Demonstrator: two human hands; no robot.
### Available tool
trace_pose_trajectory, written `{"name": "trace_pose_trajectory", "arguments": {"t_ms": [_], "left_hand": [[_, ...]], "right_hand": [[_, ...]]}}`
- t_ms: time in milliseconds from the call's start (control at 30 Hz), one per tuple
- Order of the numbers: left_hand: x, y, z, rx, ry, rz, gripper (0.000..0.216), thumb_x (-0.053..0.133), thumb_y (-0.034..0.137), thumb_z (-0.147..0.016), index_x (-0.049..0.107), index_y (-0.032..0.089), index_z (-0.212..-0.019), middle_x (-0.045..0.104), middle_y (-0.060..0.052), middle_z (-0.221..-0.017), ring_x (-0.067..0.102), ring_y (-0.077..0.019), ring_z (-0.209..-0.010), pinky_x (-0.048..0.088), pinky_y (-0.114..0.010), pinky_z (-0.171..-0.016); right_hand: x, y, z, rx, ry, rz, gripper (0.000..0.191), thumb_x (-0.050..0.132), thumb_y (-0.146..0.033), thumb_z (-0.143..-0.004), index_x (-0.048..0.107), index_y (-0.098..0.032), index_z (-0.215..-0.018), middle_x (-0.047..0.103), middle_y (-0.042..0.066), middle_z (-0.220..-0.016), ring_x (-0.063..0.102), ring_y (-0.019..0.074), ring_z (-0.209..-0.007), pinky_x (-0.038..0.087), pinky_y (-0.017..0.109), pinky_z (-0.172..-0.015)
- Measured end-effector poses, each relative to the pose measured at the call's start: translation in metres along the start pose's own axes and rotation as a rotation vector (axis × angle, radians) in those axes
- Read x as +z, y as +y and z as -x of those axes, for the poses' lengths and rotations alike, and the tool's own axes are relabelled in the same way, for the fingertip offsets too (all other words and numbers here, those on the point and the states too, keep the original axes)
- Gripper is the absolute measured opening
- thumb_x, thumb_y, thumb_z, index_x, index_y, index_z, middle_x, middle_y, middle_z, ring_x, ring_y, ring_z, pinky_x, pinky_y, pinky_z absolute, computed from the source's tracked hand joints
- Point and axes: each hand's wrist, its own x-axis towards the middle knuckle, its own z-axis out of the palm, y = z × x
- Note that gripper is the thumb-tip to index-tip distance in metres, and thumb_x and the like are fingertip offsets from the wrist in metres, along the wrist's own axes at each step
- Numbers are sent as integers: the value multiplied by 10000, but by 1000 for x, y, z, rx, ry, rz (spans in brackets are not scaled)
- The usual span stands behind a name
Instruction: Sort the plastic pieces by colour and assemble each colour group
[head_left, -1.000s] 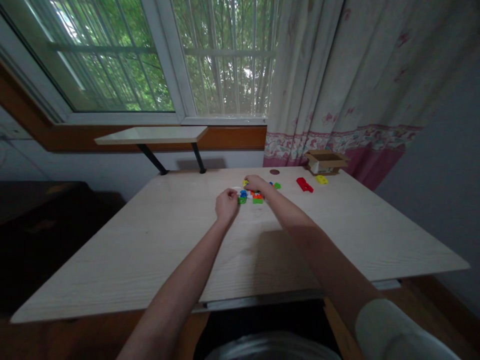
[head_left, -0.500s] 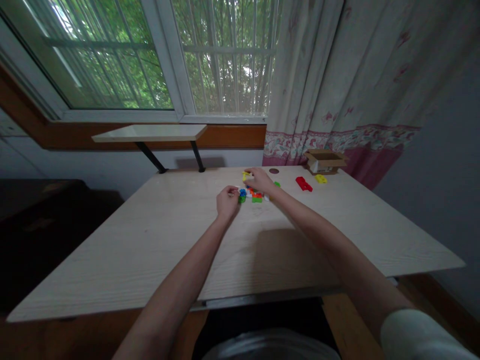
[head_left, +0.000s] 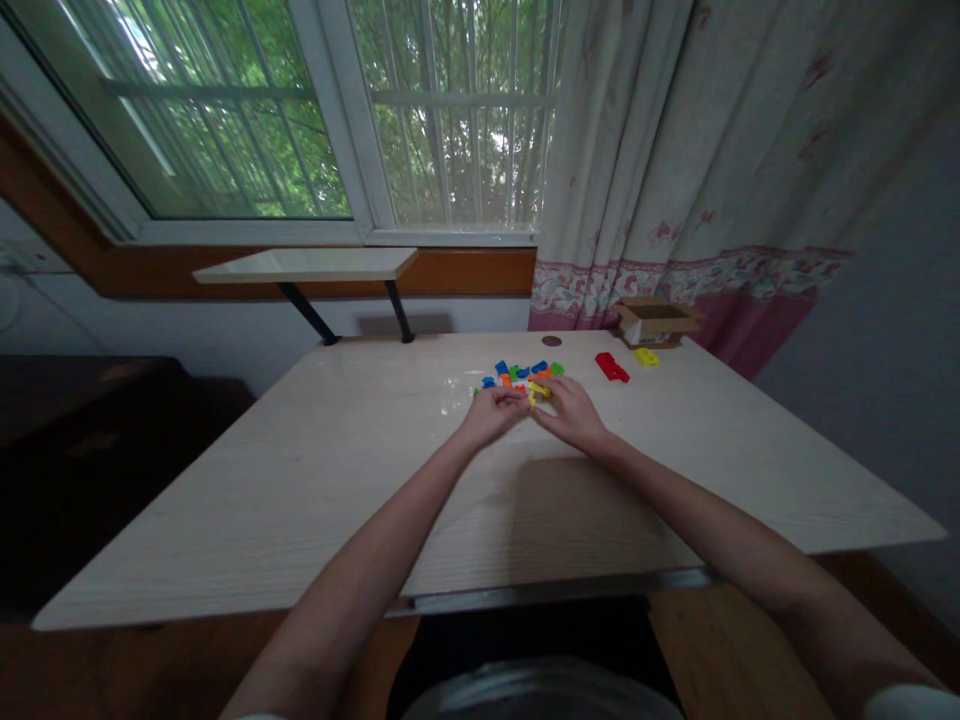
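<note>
My left hand and my right hand meet over the middle of a pale wooden table. Between their fingertips is a small yellow plastic piece, pinched from both sides. Both hands are curled, fingers pressed together. Just behind them lies a heap of small coloured plastic pieces in blue, green, orange and red. What else the fingers cover is hidden.
A red piece and a yellow piece lie apart at the back right, beside an open cardboard box. A small brown disc sits at the far edge. A shelf on brackets, a window and a curtain stand behind.
Both hands have drawn back toward me from the heap and come together. The right hand has brought a yellow piece with it. More of the coloured heap shows now.
</note>
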Motion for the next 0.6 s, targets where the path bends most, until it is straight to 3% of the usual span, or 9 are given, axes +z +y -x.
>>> {"name": "trace_pose_trajectory", "arguments": {"t_ms": [267, 433, 600], "left_hand": [[5, 2, 2, -91, -22, 130, 387, 790, 359, -514, 679, 113, -792, 613, -7, -579, 414, -41, -424, 298, -197, -416], [6, 7, 5, -113, -14, 124, 363, 792, 354, -504, 667, 116, -748, 613, -8, -579, 437, -52, -449, 321, -195, -431], [2, 0, 2, 21, 44, -6, 272, 754, 300, -562, 690, 123, -759, 634, -24, -641, 493, -83, -526, 381, -219, -517]], "right_hand": [[-6, -8, 2, -5, -16, 35, 427, 583, -337, -798, 556, -210, -1205, 612, 118, -1121, 552, 252, -1051, 430, 415, -904], [-6, -6, 3, 3, -40, 19, 461, 565, -326, -811, 525, -229, -1260, 584, 126, -1166, 526, 268, -1088, 406, 443, -927], [-7, -5, 4, 27, -8, -53, 512, 603, -383, -790, 507, -233, -1271, 571, 119, -1176, 512, 258, -1110, 406, 435, -944]]}}
